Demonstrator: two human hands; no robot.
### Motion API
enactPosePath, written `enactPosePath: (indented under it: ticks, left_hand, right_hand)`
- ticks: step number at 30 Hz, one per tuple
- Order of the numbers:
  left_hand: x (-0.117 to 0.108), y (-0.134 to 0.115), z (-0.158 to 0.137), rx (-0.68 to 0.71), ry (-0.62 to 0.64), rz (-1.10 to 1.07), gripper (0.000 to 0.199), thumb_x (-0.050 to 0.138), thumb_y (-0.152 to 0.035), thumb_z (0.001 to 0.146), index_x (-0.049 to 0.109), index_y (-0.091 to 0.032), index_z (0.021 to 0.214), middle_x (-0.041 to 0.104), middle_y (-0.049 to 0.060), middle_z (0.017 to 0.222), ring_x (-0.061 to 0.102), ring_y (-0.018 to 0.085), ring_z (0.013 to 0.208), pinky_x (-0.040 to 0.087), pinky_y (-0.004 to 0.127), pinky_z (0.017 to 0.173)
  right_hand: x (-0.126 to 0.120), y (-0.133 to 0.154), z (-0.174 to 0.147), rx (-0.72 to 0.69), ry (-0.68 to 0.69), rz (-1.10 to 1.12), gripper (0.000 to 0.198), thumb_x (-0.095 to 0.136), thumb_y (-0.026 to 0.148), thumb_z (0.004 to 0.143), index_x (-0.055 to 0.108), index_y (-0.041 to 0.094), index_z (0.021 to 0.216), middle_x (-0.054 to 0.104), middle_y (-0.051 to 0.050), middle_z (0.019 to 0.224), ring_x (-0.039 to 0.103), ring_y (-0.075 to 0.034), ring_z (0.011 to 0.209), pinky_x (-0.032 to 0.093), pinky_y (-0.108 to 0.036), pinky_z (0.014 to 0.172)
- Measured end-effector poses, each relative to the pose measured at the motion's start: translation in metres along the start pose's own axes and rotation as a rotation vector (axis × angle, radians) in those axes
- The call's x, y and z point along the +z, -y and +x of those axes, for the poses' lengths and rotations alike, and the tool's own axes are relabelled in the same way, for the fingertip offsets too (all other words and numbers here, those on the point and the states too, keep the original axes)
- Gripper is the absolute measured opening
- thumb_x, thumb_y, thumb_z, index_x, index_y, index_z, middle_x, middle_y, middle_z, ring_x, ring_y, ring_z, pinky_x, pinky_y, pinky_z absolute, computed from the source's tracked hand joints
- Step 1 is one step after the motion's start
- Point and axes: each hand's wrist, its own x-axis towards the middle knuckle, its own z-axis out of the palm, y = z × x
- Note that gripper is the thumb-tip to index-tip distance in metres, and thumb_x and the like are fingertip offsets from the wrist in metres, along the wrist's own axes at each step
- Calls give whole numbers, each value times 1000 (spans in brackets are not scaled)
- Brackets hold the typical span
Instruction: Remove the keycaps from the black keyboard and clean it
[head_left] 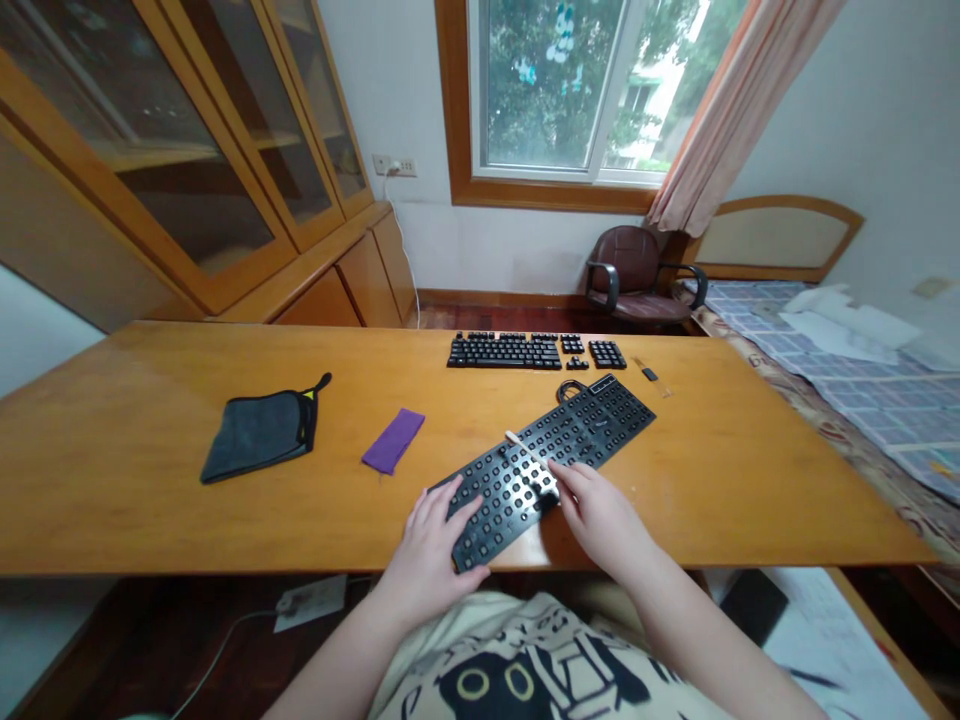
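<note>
**Cotton swab [528, 449] over a bare keyboard base [517, 490]**

In the head view, the keyboard base lies slantwise at the near edge of the wooden table [750, 450], its key positions exposed; that angle probably suits both hands' reach. The left hand [431, 535] rests over its left end, fingers loosely spread and thumb at the near corner, presumably to stop it sliding; whether any fingertip curls beneath cannot be told. The right hand [600, 510] has its thumb and forefinger closed on the slim cotton swab, whose white tip points away to the left above the base, a hold that seems chosen for fine control.

Beyond, the loose keycaps [504, 352] stand in keyboard order, likely so each place stays known. A coiled cable [568, 390] sits against the base's far side. A purple cloth [394, 441] and a dark grey pouch [262, 435] lie to the left, out of the way but reachable.
</note>
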Motion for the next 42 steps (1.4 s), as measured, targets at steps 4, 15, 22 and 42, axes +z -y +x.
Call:
enactPosePath:
  ticks: [4, 15, 22, 42]
  left_hand:
    - [-11, 10, 3, 24, 35, -30, 76, 70, -37, 64, 41, -29, 134, 26, 10, 147, 26, 38, 131, 20, 61, 106]
    - [-35, 50, 52, 157, 182, -53, 76, 73, -34, 61, 44, -34, 132, 25, 4, 149, 14, 36, 137, 17, 57, 109]
    - [-25, 57, 53, 18, 47, -40, 108, 73, -54, 58, 16, -23, 145, 17, 12, 151, 15, 34, 138, 17, 52, 110]
    - [-25, 52, 51, -26, 88, 66, 114, 73, -51, 57, 7, -18, 145, 21, 13, 150, 22, 29, 137, 17, 46, 113]
  right_hand:
    - [-1, -3, -2, -16, -16, 44, 35, 38, 21, 90, 56, 20, 121, 62, -8, 95, 59, -17, 85, 48, -29, 77]
    - [7, 2, 0, -68, 50, 60, 37, 40, 19, 89, 57, 21, 121, 60, -7, 92, 58, -16, 83, 47, -28, 76]
    - [27, 12, 9, -81, 90, -3, 39, 39, 20, 90, 54, 25, 126, 58, -5, 89, 57, -15, 79, 44, -25, 74]
    - [19, 28, 16, -111, 249, -105, 40, 38, 19, 89, 56, 24, 124, 62, -7, 85, 60, -16, 72, 41, -25, 64]
